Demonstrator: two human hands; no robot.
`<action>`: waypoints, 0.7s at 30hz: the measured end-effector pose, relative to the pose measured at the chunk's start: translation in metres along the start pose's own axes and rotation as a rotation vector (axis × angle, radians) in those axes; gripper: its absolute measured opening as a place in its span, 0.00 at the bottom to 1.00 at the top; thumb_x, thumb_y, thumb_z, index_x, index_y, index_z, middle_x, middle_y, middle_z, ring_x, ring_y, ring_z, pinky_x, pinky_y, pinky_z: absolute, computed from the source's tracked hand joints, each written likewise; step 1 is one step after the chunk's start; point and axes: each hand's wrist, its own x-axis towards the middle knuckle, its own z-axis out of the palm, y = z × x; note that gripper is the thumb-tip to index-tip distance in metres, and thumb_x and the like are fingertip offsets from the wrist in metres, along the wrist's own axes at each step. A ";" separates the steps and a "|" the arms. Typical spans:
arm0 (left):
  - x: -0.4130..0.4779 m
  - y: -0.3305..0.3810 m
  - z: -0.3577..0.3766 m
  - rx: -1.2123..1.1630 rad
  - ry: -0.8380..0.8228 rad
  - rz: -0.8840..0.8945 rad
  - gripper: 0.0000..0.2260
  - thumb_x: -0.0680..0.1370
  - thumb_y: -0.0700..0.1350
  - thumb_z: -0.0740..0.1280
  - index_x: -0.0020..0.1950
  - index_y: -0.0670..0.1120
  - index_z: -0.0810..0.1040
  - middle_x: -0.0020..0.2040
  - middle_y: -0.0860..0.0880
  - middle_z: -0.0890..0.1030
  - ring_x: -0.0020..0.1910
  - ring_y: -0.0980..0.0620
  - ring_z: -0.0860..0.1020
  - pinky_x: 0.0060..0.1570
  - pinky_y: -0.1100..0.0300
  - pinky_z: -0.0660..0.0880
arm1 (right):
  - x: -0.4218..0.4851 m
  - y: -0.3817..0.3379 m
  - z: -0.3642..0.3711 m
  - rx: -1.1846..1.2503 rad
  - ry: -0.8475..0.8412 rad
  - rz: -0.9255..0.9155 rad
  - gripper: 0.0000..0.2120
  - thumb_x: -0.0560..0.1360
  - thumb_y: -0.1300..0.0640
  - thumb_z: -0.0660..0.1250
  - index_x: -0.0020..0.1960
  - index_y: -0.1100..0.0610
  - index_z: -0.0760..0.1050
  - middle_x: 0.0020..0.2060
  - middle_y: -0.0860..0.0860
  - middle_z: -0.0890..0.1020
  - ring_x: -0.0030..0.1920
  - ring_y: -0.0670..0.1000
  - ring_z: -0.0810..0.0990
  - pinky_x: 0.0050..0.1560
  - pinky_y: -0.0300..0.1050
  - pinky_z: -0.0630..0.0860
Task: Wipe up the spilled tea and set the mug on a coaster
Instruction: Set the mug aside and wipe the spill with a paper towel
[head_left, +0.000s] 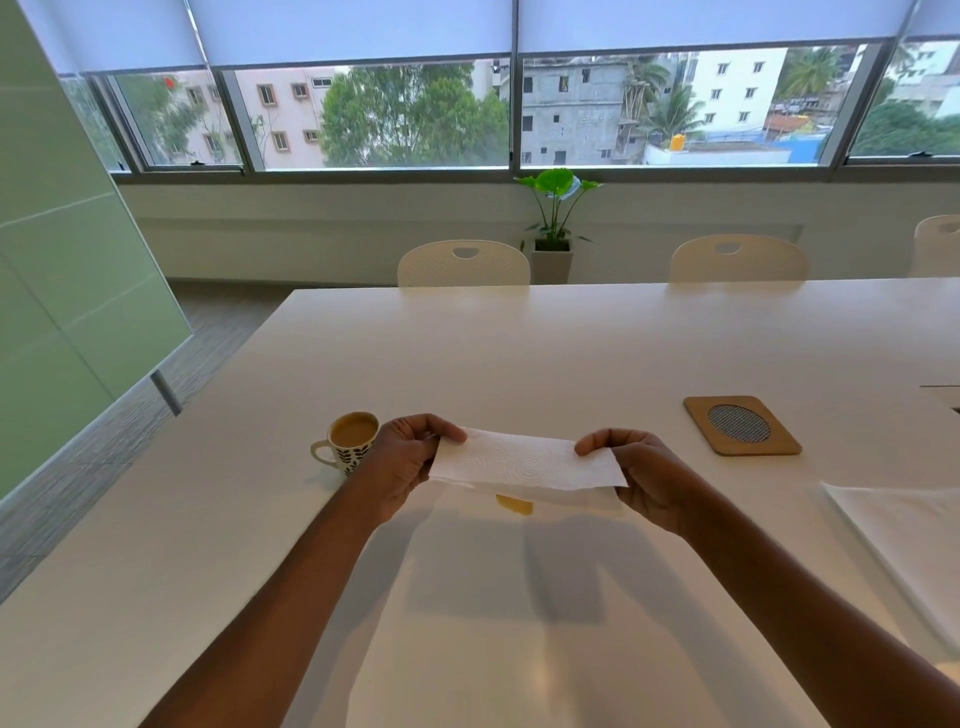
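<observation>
On the left, a green glass wall (62, 291) stands beside the white counter (519, 353). A small mug (347, 441) with dark leaf shapes sits on the counter, full of light brown tea. Its handle points to the left.

Just right of the mug is the left hand (402, 465). Its thumb and fingers are pinching the left end of a white paper towel (524, 462). The towel is folded into a long strip and is held flat in the air, above the counter. A small yellow-brown spill (515, 504) lies on the counter and peeks out from under the towel's near edge. Part of the spill is hidden by the towel.

The right hand (647, 475) is pinching the right end of the towel in the same way.

Farther right, well apart from the mug, a square wooden coaster (742, 425) with a round mesh middle lies flat on the counter. It has nothing on it. At the right edge lies another white sheet (904, 540).

Behind the counter are white chairs (463, 264), a green plant (555, 218) in a white pot, and big windows (415, 114).
</observation>
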 end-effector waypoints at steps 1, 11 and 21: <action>0.001 -0.001 -0.001 -0.009 0.006 -0.009 0.21 0.82 0.26 0.66 0.41 0.46 0.90 0.50 0.43 0.89 0.49 0.45 0.85 0.38 0.60 0.84 | 0.000 0.000 0.000 -0.012 0.001 -0.014 0.20 0.78 0.77 0.61 0.43 0.61 0.87 0.47 0.59 0.88 0.44 0.56 0.88 0.40 0.44 0.85; 0.007 0.000 -0.008 -0.203 0.017 -0.087 0.14 0.82 0.33 0.67 0.53 0.45 0.91 0.56 0.41 0.90 0.45 0.45 0.89 0.42 0.53 0.86 | 0.002 -0.004 0.003 -0.080 0.072 -0.097 0.22 0.77 0.80 0.60 0.40 0.62 0.88 0.48 0.57 0.90 0.46 0.57 0.90 0.47 0.46 0.86; -0.002 -0.016 0.006 -0.392 -0.015 -0.160 0.22 0.78 0.59 0.75 0.68 0.51 0.87 0.61 0.40 0.89 0.57 0.39 0.89 0.56 0.42 0.87 | 0.010 -0.001 0.013 0.041 0.267 -0.206 0.23 0.75 0.80 0.58 0.43 0.63 0.89 0.46 0.57 0.90 0.50 0.59 0.87 0.45 0.44 0.86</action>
